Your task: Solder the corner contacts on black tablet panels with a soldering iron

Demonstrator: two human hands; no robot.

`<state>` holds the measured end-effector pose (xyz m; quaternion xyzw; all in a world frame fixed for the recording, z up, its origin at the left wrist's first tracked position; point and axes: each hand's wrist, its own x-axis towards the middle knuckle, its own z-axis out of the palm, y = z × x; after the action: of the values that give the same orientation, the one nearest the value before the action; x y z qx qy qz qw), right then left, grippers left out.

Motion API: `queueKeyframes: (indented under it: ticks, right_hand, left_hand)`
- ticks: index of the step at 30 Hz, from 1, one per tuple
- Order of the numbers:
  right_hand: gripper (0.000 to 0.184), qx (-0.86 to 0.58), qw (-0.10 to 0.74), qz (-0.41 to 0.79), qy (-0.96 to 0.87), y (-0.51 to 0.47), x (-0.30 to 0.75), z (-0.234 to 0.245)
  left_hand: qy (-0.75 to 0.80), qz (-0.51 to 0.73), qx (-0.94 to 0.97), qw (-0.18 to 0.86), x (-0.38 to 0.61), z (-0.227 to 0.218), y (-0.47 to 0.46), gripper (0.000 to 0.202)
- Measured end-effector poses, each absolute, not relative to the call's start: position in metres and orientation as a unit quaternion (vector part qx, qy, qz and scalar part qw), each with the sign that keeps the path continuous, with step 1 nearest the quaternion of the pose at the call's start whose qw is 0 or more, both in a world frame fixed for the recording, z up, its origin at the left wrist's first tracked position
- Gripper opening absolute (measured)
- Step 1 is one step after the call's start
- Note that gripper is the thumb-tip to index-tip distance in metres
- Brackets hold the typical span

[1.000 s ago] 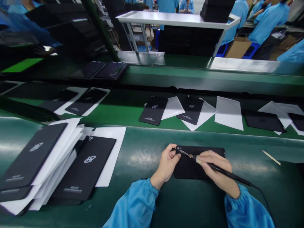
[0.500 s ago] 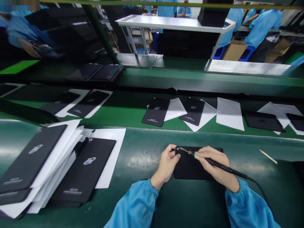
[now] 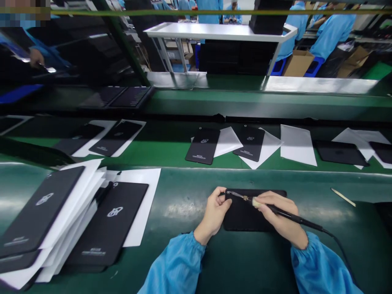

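A black tablet back cover [image 3: 245, 218] lies flat on the green bench in front of me. At its upper left corner my left hand [image 3: 216, 212] has its thumb and fingers closed on the edge. My right hand [image 3: 280, 214] grips a soldering iron [image 3: 288, 213] like a pen, and its cord trails off to the lower right. The iron's metal tip points at that same corner, close to my left fingertips. Whether the tip touches anything there is too small to tell.
To the left stand stacked black covers [image 3: 114, 228] interleaved with white sheets [image 3: 142, 218]. A thin wooden stick [image 3: 343, 197] lies at right. Beyond, a green conveyor belt [image 3: 165, 143] carries more covers [image 3: 202, 145] and paper. Co-workers in blue sit farther back.
The iron and both hands hold nearly the same pose. Covers on the belt sit slightly farther right against the bench. At far left, a blue flat item appears where a green one was.
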<state>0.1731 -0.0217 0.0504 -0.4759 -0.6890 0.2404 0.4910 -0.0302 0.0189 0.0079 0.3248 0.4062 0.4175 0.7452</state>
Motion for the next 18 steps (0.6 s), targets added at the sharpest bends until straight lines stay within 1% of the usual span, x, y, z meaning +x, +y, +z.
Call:
queueKeyframes:
  ticks: [13,18]
  right_hand:
    - [0.014,-0.487,0.489,0.253,-0.678,-0.02,0.164,0.043]
    - [0.015,-0.509,0.537,0.227,-0.634,-0.034,0.161,0.037]
  left_hand:
    - [0.403,0.412,0.33,0.748,-0.031,0.002,0.019,0.029]
    - [0.406,0.416,0.322,0.748,-0.031,0.001,0.018,0.03]
